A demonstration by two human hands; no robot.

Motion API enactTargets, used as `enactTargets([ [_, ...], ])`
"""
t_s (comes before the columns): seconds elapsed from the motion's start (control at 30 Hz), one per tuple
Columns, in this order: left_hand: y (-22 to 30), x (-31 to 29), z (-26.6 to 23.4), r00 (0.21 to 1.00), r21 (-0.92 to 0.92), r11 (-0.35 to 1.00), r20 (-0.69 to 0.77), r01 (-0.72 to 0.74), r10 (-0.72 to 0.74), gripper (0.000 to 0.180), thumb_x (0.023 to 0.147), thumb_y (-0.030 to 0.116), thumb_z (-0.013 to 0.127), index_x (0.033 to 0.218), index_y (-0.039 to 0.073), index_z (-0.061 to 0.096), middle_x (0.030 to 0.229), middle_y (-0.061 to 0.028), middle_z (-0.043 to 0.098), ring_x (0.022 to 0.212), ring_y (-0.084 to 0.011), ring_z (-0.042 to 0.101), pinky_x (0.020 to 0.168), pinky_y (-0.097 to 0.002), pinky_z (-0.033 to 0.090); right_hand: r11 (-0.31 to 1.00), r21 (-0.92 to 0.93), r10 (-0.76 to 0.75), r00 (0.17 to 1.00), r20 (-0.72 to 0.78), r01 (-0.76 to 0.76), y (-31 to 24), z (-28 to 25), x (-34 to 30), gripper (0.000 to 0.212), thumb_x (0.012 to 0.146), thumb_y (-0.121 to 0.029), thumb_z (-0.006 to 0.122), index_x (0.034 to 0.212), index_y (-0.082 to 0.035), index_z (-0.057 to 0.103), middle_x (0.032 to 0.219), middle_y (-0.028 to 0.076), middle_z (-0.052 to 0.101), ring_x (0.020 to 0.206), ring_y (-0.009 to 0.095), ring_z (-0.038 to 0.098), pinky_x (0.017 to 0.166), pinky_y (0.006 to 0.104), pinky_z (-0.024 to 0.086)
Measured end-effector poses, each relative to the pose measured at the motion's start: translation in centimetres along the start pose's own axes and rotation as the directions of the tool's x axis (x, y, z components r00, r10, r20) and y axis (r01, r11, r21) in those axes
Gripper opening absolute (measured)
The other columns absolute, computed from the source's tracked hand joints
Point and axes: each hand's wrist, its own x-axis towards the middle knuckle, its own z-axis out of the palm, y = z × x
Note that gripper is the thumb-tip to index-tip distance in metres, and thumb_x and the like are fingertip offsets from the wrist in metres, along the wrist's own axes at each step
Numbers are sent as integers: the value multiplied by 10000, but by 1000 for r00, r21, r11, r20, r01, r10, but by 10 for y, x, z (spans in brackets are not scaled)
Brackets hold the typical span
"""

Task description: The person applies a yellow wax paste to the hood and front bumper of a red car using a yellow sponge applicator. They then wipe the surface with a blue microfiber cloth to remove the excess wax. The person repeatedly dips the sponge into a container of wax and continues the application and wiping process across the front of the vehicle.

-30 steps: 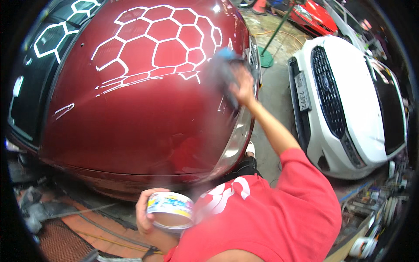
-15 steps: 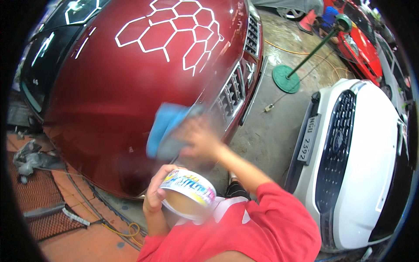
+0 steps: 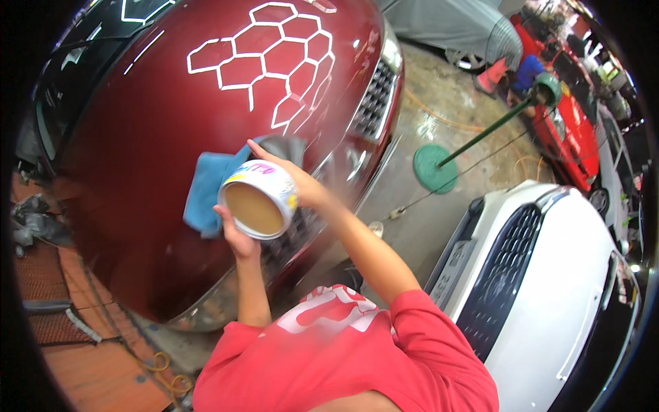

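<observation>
My left hand (image 3: 240, 239) is closed on the lower left side of a round white tub (image 3: 287, 204) with colourful print. The tub is tilted so its open mouth points toward me, showing a smooth tan inside; whether that is paste or the bottom I cannot tell. My right hand (image 3: 302, 184) is at the tub's upper right side, fingers partly hidden, with a blue and grey cloth (image 3: 204, 196) gripped beneath it. Both hands are over the glossy dark red car hood (image 3: 147, 144), near its front edge. Whether the cloth touches the paint is unclear.
White hexagon light reflections lie on the hood. At right stands a white car (image 3: 535, 288); a green pole stand (image 3: 436, 168) is in the gap. Farther off are an orange cone (image 3: 490, 75), a red car (image 3: 566, 137) and a crouching person (image 3: 527, 74). A yellow hose (image 3: 161, 364) lies lower left.
The right hand and cloth have moved left, to the tub. My left hand has raised the tub forward over the hood and turned its mouth toward me. The view has shifted slightly.
</observation>
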Motion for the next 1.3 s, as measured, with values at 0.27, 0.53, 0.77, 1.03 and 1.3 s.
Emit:
enactTargets([
  [0.27, -63, 52, 76, 968, 402, 894, -58, -199, 242, 626, 1064, 477, 323, 1353, -66, 438, 1329, -200, 526, 1204, -272, 553, 1014, -394, 454, 963, 73, 253, 964, 78, -259, -78, -135, -37, 1031, 787, -222, 786, 1589, -122, 146, 1551, 160, 302, 1380, 299, 391, 1038, 386, 438],
  [0.53, -81, 135, 173, 939, 810, 482, 240, -334, 246, 648, 926, 537, 595, 1283, -3, 583, 1310, -184, 559, 1252, -290, 525, 1018, -423, 438, 912, 315, 370, 858, -355, -264, -13, -307, -43, 629, 866, -188, 701, 1414, 1, 458, 1260, 96, 604, 1123, 189, 584, 1000, 329, 451],
  [0.77, -104, 155, 215, 873, 785, -619, 282, 29, 398, 603, 832, 290, 683, 1324, -33, 553, 1488, -174, 424, 1436, -389, 284, 1151, -615, 154, 716, 605, 691, 229, -686, -348, 90, -484, -207, 428, 936, -264, 637, 1325, -117, 535, 1158, 39, 662, 1024, 174, 647, 813, 364, 532],
  [1.03, -212, 309, 388, 909, 748, -576, 417, -330, 21, 1003, 644, 479, 750, 1437, -38, 417, 1580, -171, 304, 1495, -414, 152, 1170, -641, 69, 499, 632, 787, 6, -616, -592, 278, -632, -306, 455, 910, -208, 617, 1344, -122, 511, 959, 59, 674, 625, 156, 608, 442, 265, 447],
  [1.3, -243, 577, 516, 830, 694, -703, 477, -154, 289, 818, 762, 714, 625, 1404, 214, 544, 1618, -240, 143, 1481, -473, 127, 1145, -677, 122, 592, 329, 776, 410, -479, -736, 311, -819, -49, 709, 882, -184, 697, 1494, -90, 351, 1218, 105, 619, 910, 195, 650, 583, 302, 536],
])
